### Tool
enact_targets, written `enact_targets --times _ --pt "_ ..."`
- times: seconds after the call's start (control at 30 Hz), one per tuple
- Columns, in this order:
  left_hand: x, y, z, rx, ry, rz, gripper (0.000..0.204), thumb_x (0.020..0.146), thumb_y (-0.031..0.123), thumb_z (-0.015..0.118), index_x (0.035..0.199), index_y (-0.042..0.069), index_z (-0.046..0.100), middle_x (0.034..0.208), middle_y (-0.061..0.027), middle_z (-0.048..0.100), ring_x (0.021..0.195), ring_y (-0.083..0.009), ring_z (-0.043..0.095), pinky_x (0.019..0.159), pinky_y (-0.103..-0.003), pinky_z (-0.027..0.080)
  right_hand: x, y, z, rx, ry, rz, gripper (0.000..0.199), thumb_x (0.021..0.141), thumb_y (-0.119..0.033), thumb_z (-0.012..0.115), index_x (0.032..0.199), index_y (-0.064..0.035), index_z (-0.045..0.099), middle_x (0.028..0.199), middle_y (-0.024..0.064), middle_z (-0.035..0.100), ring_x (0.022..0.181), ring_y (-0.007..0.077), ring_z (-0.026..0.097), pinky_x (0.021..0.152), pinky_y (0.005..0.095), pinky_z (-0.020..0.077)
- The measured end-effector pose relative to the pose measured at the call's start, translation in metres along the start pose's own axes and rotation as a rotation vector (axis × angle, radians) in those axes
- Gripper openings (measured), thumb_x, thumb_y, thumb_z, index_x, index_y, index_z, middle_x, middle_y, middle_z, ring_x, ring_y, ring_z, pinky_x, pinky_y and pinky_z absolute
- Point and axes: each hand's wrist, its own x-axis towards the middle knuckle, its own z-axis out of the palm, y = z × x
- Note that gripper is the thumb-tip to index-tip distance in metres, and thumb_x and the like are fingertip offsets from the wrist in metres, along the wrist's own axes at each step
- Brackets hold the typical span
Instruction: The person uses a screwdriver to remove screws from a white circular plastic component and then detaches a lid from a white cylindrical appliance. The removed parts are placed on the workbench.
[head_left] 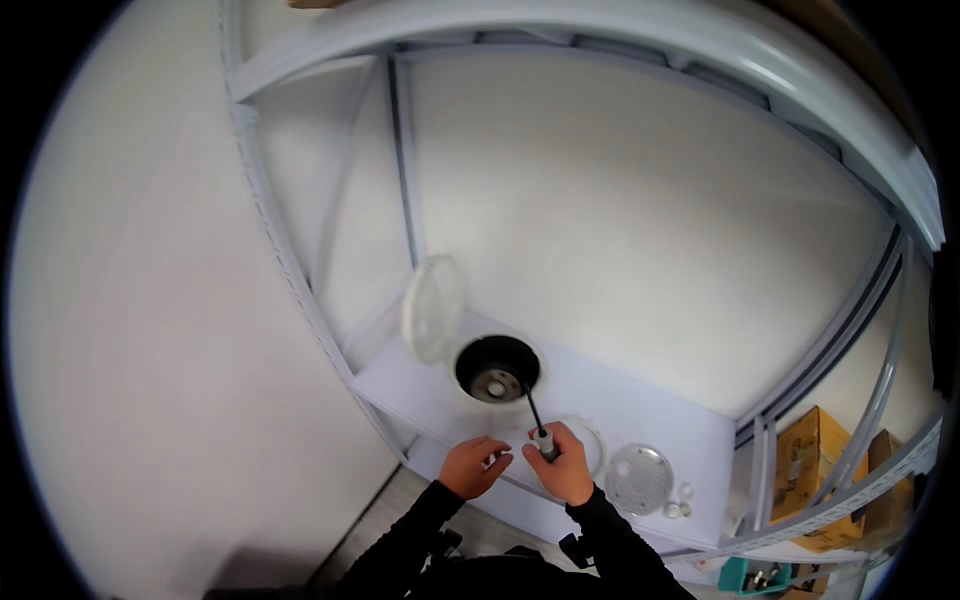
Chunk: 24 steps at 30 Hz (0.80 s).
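Observation:
My right hand (566, 462) is closed around the grey-and-black handle of a screwdriver (535, 412). Its dark shaft slants up and left to the right side of a round, white-rimmed appliance body (541, 378). Inside that body the wall is black, and a metallic round hub (496, 387) sits low in it. My left hand (474, 467) hovers just in front of the appliance, fingers half curled and thumb apart, with nothing visible in it. A white round lid (432, 310) stands on edge behind the appliance's left side.
Right of the appliance, a white ring (597, 445), a perforated silver disc (640, 480) and several small white pieces (673, 510) lie on the white shelf (690, 430). Metal uprights (403, 160) and an overhead beam (560, 22) frame it. Cardboard boxes (808, 460) and a teal bin (735, 575) are at right.

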Motion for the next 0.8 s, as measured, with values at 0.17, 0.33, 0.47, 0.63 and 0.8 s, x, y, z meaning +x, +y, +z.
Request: enact_targets --times 0.17,0.33,0.47,0.63,0.8 --pt "-0.006 -0.057 -0.088 0.013 0.214 -0.122 0.015 0.094 0.020 0.072 0.101 0.007 0.074 0.088 -0.0073 0.071 0.067 -0.0224 0.065 0.063 -0.033 0.053 0.038 -0.017 0.095 0.141 0.026 -0.072 0.024 0.086 -0.011 0.078 0.106 -0.0037 0.068 0.092 0.0108 0.064 0.076 0.0251 0.060 0.069 0.0340 0.0479" --pt "-0.009 -0.086 -0.128 -0.034 0.273 -0.183 0.016 0.095 0.021 0.072 0.101 0.006 0.074 0.089 -0.0077 0.072 0.067 -0.0197 0.065 0.064 -0.032 0.052 0.063 -0.037 0.127 0.048 0.005 -0.094 0.026 0.085 -0.009 0.077 0.107 -0.0033 0.066 0.096 0.0118 0.066 0.081 0.0252 0.063 0.074 0.0347 0.0498" --pt "-0.010 -0.099 -0.137 -0.055 0.239 -0.219 0.017 0.096 0.022 0.072 0.101 0.006 0.074 0.089 -0.0081 0.072 0.068 -0.0194 0.064 0.064 -0.032 0.052 0.078 -0.041 0.136 -0.005 0.039 -0.185 0.024 0.085 -0.006 0.076 0.106 -0.0026 0.066 0.097 0.0118 0.066 0.089 0.0254 0.067 0.080 0.0337 0.0513" --pt "0.005 -0.115 -0.143 -0.072 0.222 -0.181 0.018 0.096 0.021 0.071 0.102 0.004 0.073 0.089 -0.0087 0.071 0.069 -0.0205 0.064 0.064 -0.033 0.052 0.097 -0.036 0.139 0.016 0.029 -0.182 0.026 0.084 -0.005 0.076 0.107 -0.0025 0.065 0.099 0.0121 0.066 0.089 0.0260 0.067 0.081 0.0338 0.0513" --pt "0.037 -0.129 -0.147 -0.083 0.289 -0.148 0.018 0.095 0.019 0.071 0.106 0.004 0.072 0.090 -0.0089 0.069 0.073 -0.0217 0.063 0.067 -0.034 0.051 0.120 -0.032 0.137 -0.010 0.033 -0.213 0.027 0.083 -0.004 0.077 0.107 -0.0021 0.065 0.099 0.0120 0.067 0.089 0.0277 0.067 0.080 0.0344 0.0517"
